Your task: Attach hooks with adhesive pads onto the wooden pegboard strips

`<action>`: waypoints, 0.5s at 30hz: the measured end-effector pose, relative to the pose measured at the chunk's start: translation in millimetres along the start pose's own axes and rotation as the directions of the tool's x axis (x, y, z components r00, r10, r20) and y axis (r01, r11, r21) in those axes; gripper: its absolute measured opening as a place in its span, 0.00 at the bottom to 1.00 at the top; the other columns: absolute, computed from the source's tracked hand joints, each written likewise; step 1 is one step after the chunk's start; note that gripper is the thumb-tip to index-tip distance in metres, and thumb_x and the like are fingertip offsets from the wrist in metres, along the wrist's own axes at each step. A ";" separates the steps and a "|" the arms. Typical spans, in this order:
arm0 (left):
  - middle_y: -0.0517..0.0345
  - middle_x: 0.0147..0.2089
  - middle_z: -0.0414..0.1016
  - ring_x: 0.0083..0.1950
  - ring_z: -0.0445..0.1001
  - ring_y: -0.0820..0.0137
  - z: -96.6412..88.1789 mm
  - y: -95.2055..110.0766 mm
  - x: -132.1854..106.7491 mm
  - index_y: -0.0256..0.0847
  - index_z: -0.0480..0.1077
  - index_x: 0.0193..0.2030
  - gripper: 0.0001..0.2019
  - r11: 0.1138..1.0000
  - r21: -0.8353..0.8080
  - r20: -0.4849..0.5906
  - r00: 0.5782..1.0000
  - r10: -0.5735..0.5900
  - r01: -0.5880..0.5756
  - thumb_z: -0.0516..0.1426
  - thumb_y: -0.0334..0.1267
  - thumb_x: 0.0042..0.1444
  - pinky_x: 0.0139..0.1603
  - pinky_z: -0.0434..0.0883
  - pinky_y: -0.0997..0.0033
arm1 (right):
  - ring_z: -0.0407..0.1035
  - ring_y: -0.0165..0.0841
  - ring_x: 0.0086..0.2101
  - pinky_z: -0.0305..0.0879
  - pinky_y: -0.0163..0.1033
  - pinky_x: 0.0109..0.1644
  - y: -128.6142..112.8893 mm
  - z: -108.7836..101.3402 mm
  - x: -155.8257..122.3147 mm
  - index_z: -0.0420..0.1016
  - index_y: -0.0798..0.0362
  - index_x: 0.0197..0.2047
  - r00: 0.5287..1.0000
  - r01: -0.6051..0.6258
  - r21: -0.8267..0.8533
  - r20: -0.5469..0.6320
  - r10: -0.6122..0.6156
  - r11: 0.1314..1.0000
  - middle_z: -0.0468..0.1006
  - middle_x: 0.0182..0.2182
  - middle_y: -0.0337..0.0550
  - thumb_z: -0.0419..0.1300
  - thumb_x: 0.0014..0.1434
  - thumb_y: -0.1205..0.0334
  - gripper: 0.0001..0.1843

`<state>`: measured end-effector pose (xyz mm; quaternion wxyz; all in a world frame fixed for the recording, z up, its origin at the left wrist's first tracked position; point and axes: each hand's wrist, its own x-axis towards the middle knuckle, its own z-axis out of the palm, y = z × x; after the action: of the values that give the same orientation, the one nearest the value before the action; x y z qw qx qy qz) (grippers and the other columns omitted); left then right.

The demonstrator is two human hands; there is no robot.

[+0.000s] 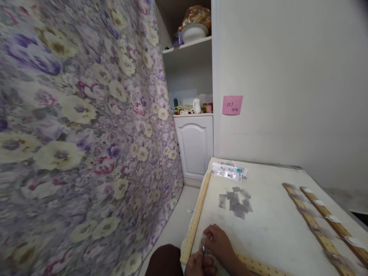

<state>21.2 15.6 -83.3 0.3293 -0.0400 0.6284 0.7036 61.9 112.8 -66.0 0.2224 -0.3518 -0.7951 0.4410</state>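
Observation:
Both of my hands are close together at the table's near left corner. My left hand has its fingers closed, and a small dark, shiny piece stands up from between them. Just above and to the right, my right hand is pinched, with its fingertips near that piece. Whatever lies between the right fingertips is too small to make out. Beyond the hands, several small grey translucent bags lie in a loose pile on the white table.
Perforated wooden strips run along the table's left and near edges. Two wooden rails with bags and white discs lie at right. Clear packaging sits at the far corner. A floral curtain hangs at left, beside a white cabinet.

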 end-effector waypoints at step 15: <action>0.63 0.13 0.69 0.10 0.63 0.75 -1.1 3.4 -4.2 0.38 0.66 0.26 0.25 1.000 0.012 0.041 0.999 0.012 -0.013 0.61 0.60 0.32 0.11 0.53 0.80 | 0.70 0.32 0.32 0.61 0.33 0.36 2.6 -1.1 7.6 0.75 0.52 0.30 0.996 -0.071 -0.006 0.052 0.072 0.997 0.76 0.29 0.38 0.61 0.39 0.65 0.10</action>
<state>22.3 12.9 -78.7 0.3380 -0.0194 0.6259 0.7026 58.6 120.1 -67.4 0.1849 -0.3688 -0.7885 0.4562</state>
